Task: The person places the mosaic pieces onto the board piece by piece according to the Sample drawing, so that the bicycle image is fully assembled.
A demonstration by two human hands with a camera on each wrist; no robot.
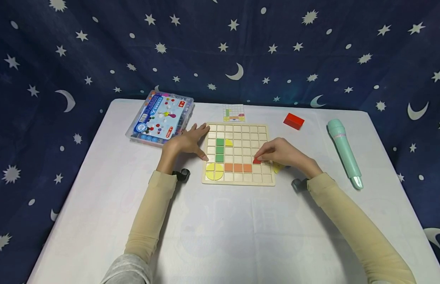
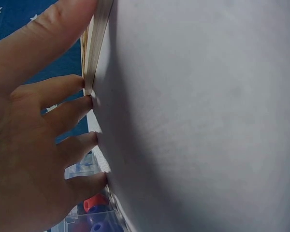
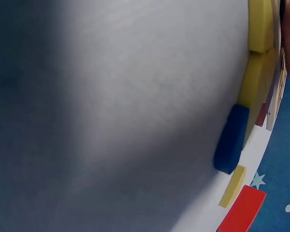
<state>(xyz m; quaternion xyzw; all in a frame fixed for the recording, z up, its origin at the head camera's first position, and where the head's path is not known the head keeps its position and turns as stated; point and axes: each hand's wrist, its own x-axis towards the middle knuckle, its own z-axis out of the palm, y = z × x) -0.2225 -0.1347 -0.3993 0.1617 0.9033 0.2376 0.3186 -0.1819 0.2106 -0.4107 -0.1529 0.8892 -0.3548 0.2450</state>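
Observation:
A wooden grid board (image 1: 241, 183) lies flat on the table. My left hand (image 1: 187, 141) has its fingers spread along the board's left edge, thumb and fingertips at the rim; the left wrist view shows the same straight fingers (image 2: 75, 111). At the board's right side my right hand (image 1: 281, 152) pinches a red piece (image 1: 257, 161) over a lower-right cell, partly hidden by the fingertips. Green squares (image 1: 220, 150) form a column on the board, beside a yellow quarter-round piece (image 1: 228, 142). Yellow quarter pieces (image 1: 214, 172) make a circle at lower left, followed by orange squares (image 1: 238, 168).
Loose yellow blocks (image 3: 261, 26) and a blue block (image 3: 232, 140) lie right of the board. Behind it is a pattern card (image 1: 234, 113). A bead case (image 1: 159, 118) stands back left; a red block (image 1: 294, 121) and green microphone (image 1: 344, 152) lie at right.

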